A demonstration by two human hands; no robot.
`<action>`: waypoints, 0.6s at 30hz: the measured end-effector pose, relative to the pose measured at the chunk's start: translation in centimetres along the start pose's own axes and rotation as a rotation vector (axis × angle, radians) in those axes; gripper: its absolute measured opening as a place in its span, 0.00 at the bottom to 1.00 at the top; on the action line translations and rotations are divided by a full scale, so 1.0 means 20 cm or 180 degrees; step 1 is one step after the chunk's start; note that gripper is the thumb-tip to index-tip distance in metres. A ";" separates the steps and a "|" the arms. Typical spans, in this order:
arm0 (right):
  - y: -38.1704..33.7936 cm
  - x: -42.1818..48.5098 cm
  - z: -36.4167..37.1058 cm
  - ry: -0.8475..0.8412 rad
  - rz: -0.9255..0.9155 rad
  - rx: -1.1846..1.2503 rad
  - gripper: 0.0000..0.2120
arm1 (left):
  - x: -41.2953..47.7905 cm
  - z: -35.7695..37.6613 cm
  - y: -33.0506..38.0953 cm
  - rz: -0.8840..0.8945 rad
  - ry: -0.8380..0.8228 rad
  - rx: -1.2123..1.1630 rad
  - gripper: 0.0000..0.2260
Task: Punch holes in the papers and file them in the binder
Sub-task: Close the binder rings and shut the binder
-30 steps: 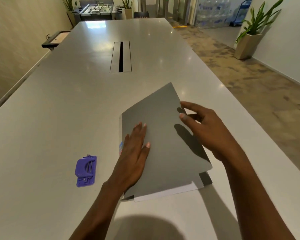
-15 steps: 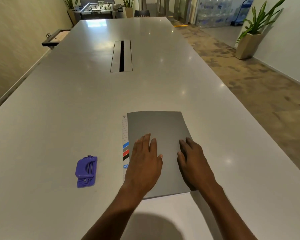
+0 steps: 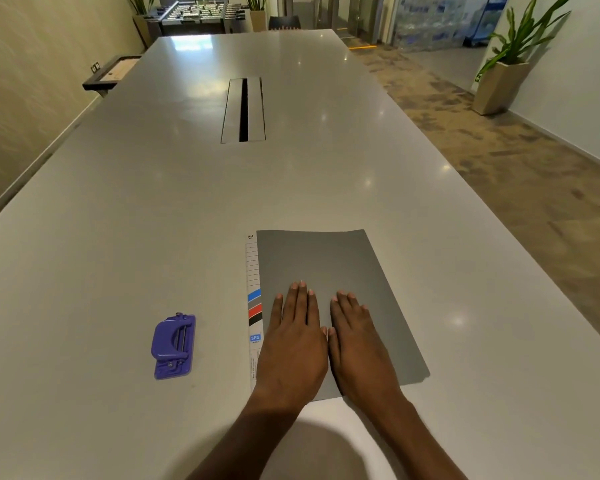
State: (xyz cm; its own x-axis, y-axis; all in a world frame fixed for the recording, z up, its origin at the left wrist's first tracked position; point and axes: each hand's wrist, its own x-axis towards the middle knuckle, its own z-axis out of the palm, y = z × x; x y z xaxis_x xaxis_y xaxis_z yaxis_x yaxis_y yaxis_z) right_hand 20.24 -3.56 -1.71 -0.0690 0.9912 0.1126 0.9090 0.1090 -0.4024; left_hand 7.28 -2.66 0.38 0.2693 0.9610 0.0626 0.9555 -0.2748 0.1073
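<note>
- Left hand (image 3: pixel 293 355) flat, fingers (image 3: pixel 298 303) straight and together, palm down on the closed grey binder (image 3: pixel 329 268); grips nothing.
- Right hand (image 3: pixel 361 355) the same: flat, fingers extended, pressing the cover, nothing held. Thumbs touch at the middle.
- Binder lies shut on the tabletop (image 3: pixel 118 237), near edge close to the person; both hands sit on its near half.
- White label strip (image 3: pixel 253 306) with blue, red and black marks shows along the binder's left edge, just beside the left hand.
- No loose papers visible; whether any are inside, can't tell.
- Purple hole punch (image 3: pixel 174 346) sits left of the binder, apart from it, untouched.
- Cable slot (image 3: pixel 244 109) is set into the tabletop, well beyond the binder.
- Tabletop open on all sides of the binder; right edge drops to carpeted floor (image 3: pixel 499 150).
- Potted plant (image 3: pixel 510 64) far right by the wall; foosball table (image 3: pixel 198 12) past the far end.
</note>
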 end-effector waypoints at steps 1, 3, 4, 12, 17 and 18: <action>0.00 0.00 0.01 -0.0006 0.0043 -0.0078 0.31 | 0.00 -0.01 0.01 -0.0018 -0.0003 0.0045 0.29; -0.01 -0.01 0.00 -0.0035 0.0143 -0.0130 0.29 | 0.00 -0.04 0.03 -0.0123 -0.0064 0.0105 0.28; -0.02 -0.01 0.00 -0.0022 0.0171 -0.0140 0.29 | -0.01 -0.04 0.05 -0.0318 -0.0294 0.0055 0.30; -0.03 -0.03 0.09 0.0212 0.0112 -0.0367 0.32 | -0.09 -0.05 0.10 -0.0645 -0.1069 0.0306 0.36; -0.07 -0.02 0.14 0.0213 0.0075 -0.0281 0.33 | -0.10 -0.06 0.04 -0.0559 -0.1101 0.0375 0.37; -0.09 -0.01 0.15 0.0166 0.0040 -0.0256 0.33 | -0.10 -0.08 0.02 -0.0560 -0.1052 0.0387 0.37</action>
State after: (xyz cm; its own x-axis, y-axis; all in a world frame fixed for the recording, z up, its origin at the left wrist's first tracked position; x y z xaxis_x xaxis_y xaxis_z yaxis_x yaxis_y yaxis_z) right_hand 17.47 -3.64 -3.69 -0.0377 0.9870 0.1561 0.9399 0.0881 -0.3300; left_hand 6.97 -4.75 1.85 0.1055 0.9567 -0.2713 0.9925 -0.1183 -0.0315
